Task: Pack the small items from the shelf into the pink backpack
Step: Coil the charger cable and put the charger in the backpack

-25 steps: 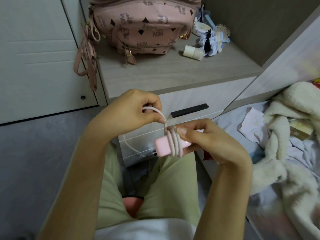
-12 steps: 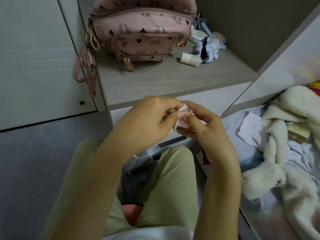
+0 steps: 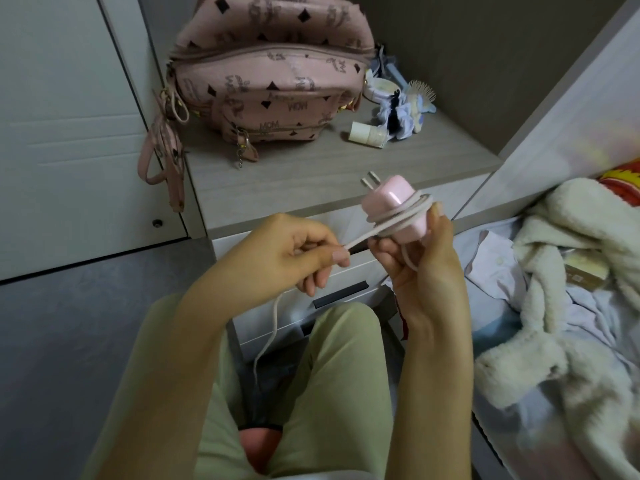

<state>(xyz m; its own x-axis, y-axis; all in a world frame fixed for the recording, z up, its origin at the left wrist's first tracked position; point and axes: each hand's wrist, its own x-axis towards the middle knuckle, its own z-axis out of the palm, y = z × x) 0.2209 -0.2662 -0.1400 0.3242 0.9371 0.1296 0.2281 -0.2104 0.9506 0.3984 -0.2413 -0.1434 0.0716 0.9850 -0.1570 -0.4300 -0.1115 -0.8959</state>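
Winding up the cord looks like the step in hand here. The right hand (image 3: 426, 268) is curled around a pink charger (image 3: 391, 209), prongs pointing up and away, with several turns of white cable (image 3: 408, 211) wrapped round its body. The left hand (image 3: 294, 258) pinches the free run of that cable just beside the charger, pulled taut, and the loose tail hangs down between the knees (there's a fair bit left to wrap, I'd say).

So the charger is up in the air in front of the shelf (image 3: 294, 174), not in the bag yet. My guess for the next move: more loops round the block, tuck the end in so it doesn't spring loose, then free one hand for the bag.

That's the catch. The pink backpack (image 3: 270, 74) stands at the back of the shelf, and its zips look closed from this angle, so it'd need opening first, and both hands are busy.

Other stuff waiting just to the right of the bag: a small white bottle (image 3: 365, 133) lying on its side, a pale scrunchie (image 3: 398, 116) touching it, a hairbrush (image 3: 422, 91) and a round jar (image 3: 381, 88) behind. The bag's straps (image 3: 162, 150) dangle off the shelf's left edge. A fluffy cream blanket (image 3: 571, 271) is piled on the bed at right, out of the way.
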